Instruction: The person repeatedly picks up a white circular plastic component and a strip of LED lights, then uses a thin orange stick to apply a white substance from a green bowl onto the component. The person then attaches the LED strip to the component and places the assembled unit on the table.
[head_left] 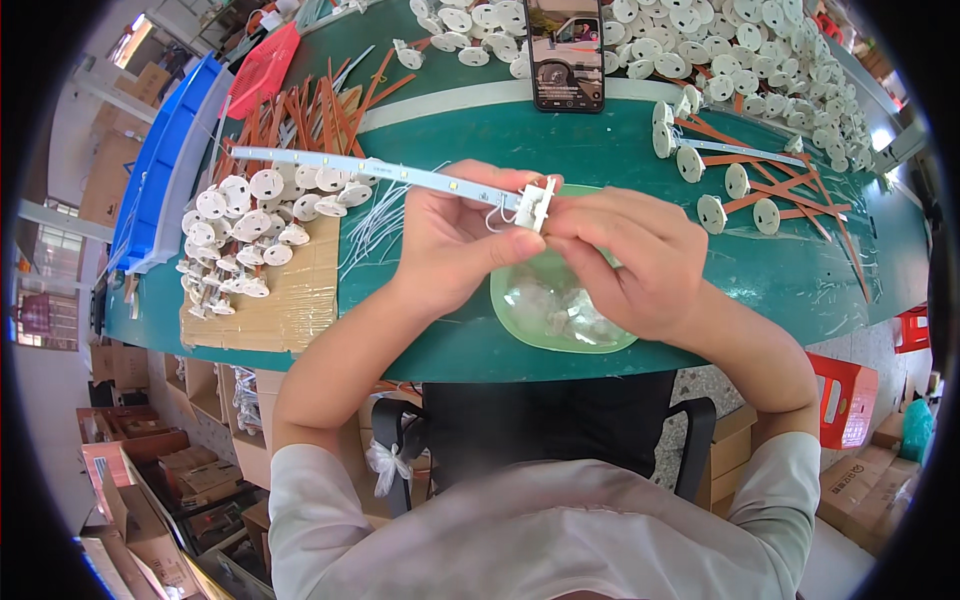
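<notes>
A narrow LED light strip (pixel 405 174) points up and left from my left hand (pixel 445 245), which is closed around its right end. The thumb and forefinger pinch a white plastic end cap (pixel 535 205) there, with thin white wires beside it. My right hand (pixel 640 255) has its fingers closed and pressed against the cap's right side; whatever small thing they may hold is hidden. Below both hands sits a light green bowl (pixel 510 315) containing clear plastic bags (pixel 570 310). Loose white wires (pixel 385 225) lie on the table left of my left hand.
White round-disc parts (pixel 240 225) crowd a cardboard sheet (pixel 300 300) at left, near brown strips (pixel 325 115). A blue tray (pixel 165 165) and red basket (pixel 262 68) stand beyond. A phone (pixel 567 55) lies far ahead; more disc parts (pixel 740 55) heap at far right.
</notes>
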